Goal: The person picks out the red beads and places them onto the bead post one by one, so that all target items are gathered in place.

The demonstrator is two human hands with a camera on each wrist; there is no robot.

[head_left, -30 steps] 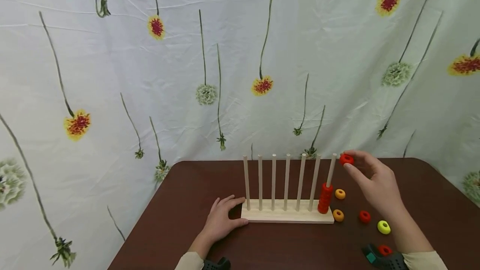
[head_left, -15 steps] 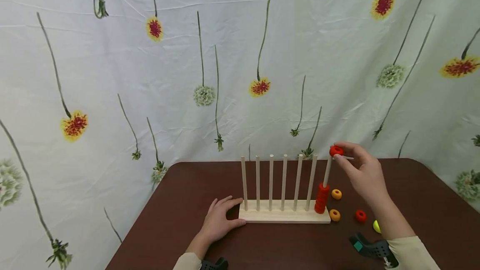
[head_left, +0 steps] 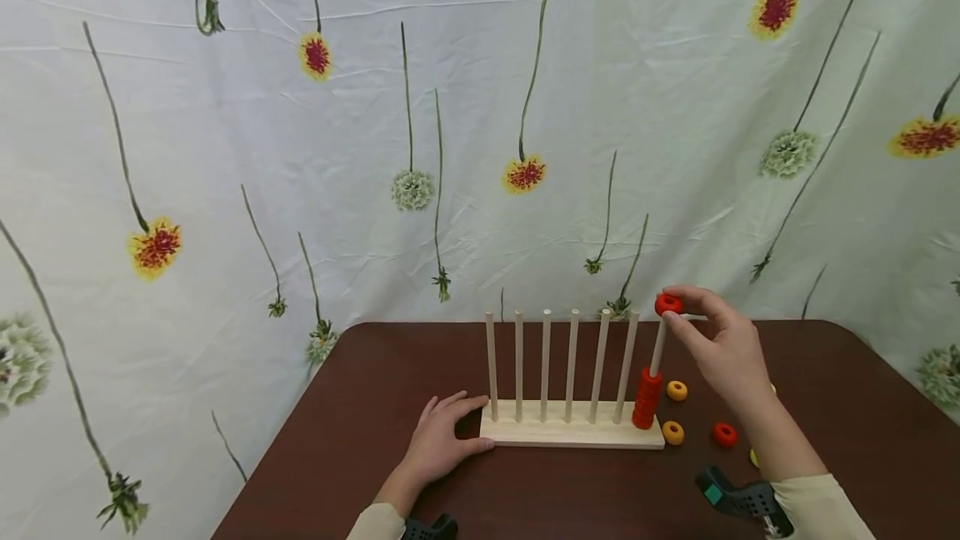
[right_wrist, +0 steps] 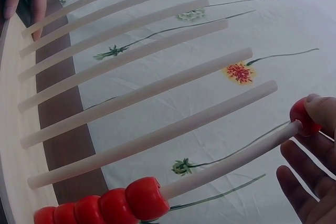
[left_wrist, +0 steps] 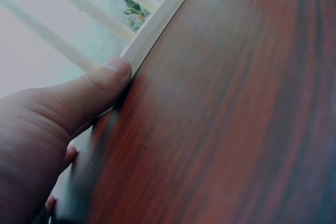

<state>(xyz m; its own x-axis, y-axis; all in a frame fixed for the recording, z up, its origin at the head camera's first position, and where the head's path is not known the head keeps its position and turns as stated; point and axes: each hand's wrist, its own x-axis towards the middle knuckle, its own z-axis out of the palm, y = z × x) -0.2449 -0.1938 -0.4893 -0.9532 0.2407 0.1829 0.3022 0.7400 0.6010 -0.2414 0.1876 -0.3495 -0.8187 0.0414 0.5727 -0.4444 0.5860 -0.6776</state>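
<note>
In the head view, the wooden rack [head_left: 558,437] is standing well inside the table's [head_left: 570,490] far edge; the left hand [head_left: 441,440] is gripping its end, and the right hand [head_left: 723,348], held high, is pinching a red ring [head_left: 660,307] at the rightmost peg's [head_left: 657,350] tip. The left wrist view is showing the thumb [left_wrist: 100,85] against the base; the right wrist view is distinguishing five stacked rings [right_wrist: 116,206].

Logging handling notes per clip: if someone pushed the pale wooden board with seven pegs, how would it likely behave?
The pale wooden peg board would probably slide, not roll: it lies flat on the dark brown tabletop. It looks stiff, with straight edges like solid wood. It may pivot, since the person's left hand holds the end opposite the stacked red ring-shaped beads.
</note>
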